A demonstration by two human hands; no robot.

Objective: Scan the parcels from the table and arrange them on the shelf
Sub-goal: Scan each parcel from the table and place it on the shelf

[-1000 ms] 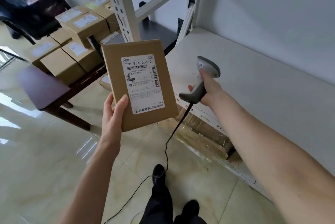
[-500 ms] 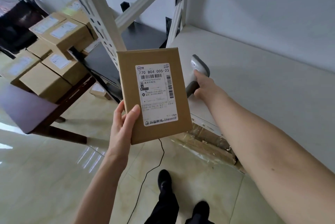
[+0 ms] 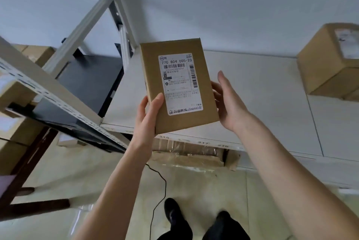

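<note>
While both hands [image 3: 147, 117] hold it, parcel [image 3: 178, 86] hovers over white shelf [image 3: 262, 92].

I count one flat parcel [image 3: 177, 86] mid-frame in my two hands, one boxed parcel [image 3: 328, 61] upper right, one scanner cable [image 3: 159, 191].

Both forearms bare with no sleeves showing, dark trousers [image 3: 223, 230], black shoes [image 3: 172, 209] near bottom centre.

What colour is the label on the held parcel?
White with black print and barcodes, on the brown parcel; seen in the head view.
</note>
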